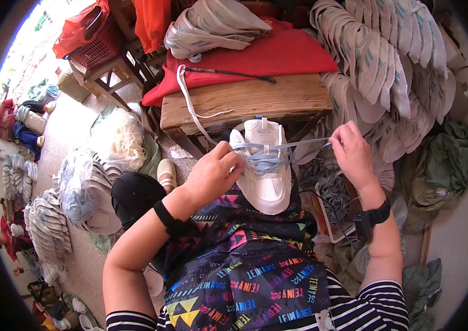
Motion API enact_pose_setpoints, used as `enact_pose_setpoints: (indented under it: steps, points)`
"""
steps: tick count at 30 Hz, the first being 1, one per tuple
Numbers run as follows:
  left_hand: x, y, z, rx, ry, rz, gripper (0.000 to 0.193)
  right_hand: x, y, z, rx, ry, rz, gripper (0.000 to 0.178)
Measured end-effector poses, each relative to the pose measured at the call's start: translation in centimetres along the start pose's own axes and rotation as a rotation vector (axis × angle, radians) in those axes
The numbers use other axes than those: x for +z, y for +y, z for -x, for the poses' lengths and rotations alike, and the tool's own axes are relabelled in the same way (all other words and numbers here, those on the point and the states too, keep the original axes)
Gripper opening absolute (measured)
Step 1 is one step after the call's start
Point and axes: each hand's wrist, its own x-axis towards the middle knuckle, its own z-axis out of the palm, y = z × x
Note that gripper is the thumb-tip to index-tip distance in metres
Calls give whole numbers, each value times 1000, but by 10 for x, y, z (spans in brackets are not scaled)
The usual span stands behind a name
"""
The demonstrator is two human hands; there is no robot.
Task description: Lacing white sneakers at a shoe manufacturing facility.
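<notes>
Now, left hand (213,172) steadying white shoe (264,176), right hand (352,151) pulling lace (300,144)

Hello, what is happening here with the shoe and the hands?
A person is lacing a white shoe that rests on their lap, toe toward them. The left hand grips the light blue lace at the shoe's left side, while the right hand pulls the lace's other end out taut to the right. Several rows are already threaded. Stacks of grey shoe uppers lie around a wooden bench.
</notes>
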Motion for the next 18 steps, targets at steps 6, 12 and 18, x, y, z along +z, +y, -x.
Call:
enact_pose_setpoints:
  steps: [6, 12, 18]
  points:
    - [-6, 12, -11, -222, 161, 93, 20, 17, -26, 2, -22, -72, -201, 9]
    - [-2, 22, -26, -190, 136, -10, 24, 53, -46, 12, -28, -442, -409, 17]
    - [-3, 14, -26, -115, 154, -89, 9, 46, -45, 3, 65, -560, -554, 14]
